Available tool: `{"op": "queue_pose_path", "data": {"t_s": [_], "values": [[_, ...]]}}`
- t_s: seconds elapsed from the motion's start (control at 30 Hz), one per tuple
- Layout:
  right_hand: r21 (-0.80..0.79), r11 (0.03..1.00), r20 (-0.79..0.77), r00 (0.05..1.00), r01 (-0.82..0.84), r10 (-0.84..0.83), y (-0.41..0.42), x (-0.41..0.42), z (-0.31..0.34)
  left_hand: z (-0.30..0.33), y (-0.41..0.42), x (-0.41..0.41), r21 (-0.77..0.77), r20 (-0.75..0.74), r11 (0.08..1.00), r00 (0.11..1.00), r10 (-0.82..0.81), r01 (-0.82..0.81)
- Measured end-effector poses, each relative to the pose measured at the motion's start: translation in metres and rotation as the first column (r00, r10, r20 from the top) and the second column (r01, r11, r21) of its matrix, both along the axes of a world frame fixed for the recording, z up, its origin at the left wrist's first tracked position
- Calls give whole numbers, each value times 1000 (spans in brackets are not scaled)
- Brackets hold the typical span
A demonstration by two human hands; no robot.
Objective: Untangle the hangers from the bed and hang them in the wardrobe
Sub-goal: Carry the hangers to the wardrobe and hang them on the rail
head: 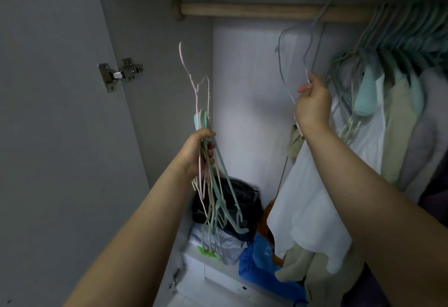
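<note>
Fingers (210,148) of the left hand (197,152), at the centre left of the frame, are curled round a bundle of pastel hangers (213,190) that dangles below the fist, with one pink hook rising above it. Right of centre, the right hand (312,105) pinches the lower edge of a grey-blue hanger (284,74), whose hook reaches up to the wooden rail (254,11) along the top of the wardrobe (157,69). More hangers (388,37) crowd the rail at the upper right, over hanging clothes (397,127). Bags (244,200) lie at the bottom centre
</note>
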State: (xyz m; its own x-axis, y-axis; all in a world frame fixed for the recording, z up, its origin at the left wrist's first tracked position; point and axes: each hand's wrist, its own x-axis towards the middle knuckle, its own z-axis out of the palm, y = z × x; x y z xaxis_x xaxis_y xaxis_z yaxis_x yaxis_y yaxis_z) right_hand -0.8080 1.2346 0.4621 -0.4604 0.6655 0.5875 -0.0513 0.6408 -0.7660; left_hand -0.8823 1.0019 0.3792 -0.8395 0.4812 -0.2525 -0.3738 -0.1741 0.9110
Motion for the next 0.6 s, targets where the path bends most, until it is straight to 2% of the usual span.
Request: {"op": "queue_pose_path", "data": {"t_s": [0.13,0.27,0.47,0.6], "values": [[81,997,150,988,18,-30,11,3,5,11,8,3,23,-53,1000,999,-9,10],[23,999,125,992,27,-29,10,13,7,15,11,6,30,-69,999,997,-29,31],[-232,972,-20,999,25,-30,9,29,-4,11,9,7,99,-70,989,992,-103,109],[-273,960,-152,982,67,-112,18,37,-17,11,8,11,200,-49,966,986,-157,164]]}}
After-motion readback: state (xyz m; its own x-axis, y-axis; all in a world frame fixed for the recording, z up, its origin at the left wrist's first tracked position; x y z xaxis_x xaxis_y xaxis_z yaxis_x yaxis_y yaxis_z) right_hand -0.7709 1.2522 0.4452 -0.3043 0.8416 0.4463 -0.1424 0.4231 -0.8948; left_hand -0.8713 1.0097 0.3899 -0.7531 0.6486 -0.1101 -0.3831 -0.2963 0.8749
